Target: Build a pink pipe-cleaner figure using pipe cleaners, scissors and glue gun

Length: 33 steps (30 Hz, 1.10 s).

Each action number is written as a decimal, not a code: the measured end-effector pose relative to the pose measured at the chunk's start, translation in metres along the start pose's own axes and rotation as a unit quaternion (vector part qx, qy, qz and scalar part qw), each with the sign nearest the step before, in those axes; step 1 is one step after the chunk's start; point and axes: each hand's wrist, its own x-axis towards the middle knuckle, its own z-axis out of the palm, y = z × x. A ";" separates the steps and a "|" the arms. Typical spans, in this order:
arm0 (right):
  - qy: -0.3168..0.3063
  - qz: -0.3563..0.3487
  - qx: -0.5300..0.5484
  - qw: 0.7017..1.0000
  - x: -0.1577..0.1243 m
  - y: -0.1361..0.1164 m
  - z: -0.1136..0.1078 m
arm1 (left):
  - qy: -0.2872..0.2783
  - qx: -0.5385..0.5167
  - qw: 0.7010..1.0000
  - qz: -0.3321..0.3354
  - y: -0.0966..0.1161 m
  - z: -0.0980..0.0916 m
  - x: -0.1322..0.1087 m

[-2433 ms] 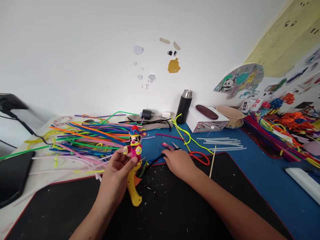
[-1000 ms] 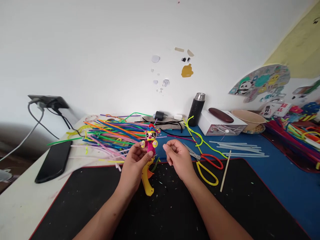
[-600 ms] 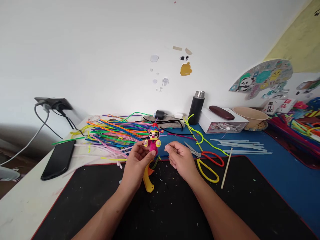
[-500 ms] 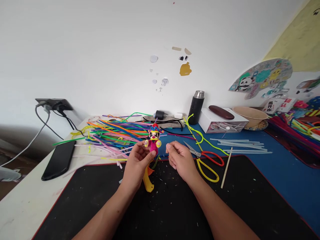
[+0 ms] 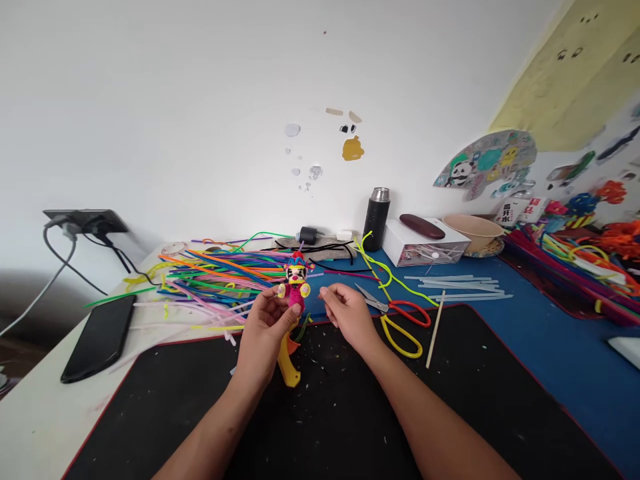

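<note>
My left hand point(image 5: 267, 327) grips a small fuzzy doll point(image 5: 297, 287) low on its body, thumb in front. The doll has a pink body, yellow paws, a painted-looking yellow and white face and a blue and red headdress. To its right, my right hand point(image 5: 347, 313) is closed in a pinch, apart from the doll; whatever sits between thumb and forefinger is too small to make out. Below the doll, a yellow-handled tool point(image 5: 289, 363) lies on the black mat point(image 5: 340, 413), partly hidden by my left hand. Scissors point(image 5: 400, 327) with red and yellow handles lie right of my right hand.
Many coloured pipe cleaners point(image 5: 215, 270) spread at the back left, near a black phone point(image 5: 100, 337). A thin stick point(image 5: 436, 330) lies beside the scissors. Behind stand a black flask point(image 5: 377, 220), a white drawer box point(image 5: 425, 243) and a bowl point(image 5: 473, 232). Pale glue sticks point(image 5: 457, 287) lie at right.
The camera view has turned slightly right, so everything sits further left in the picture. My left hand still holds the doll, and my right hand stays pinched beside it.
</note>
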 end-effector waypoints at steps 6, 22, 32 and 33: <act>0.002 -0.030 -0.209 0.978 0.034 -0.003 -0.019 | 0.000 -0.006 1.000 -0.011 0.002 -0.001 0.001; -0.083 -0.011 -0.551 0.830 0.139 0.016 -0.034 | 0.030 -0.032 0.994 -0.103 0.004 -0.003 -0.002; -0.107 -0.021 -0.579 0.808 0.157 0.026 -0.028 | 0.030 -0.043 0.991 -0.124 0.005 -0.003 -0.003; -0.100 -0.021 -0.577 0.810 0.156 0.027 -0.028 | 0.031 -0.043 0.991 -0.123 0.006 -0.003 -0.003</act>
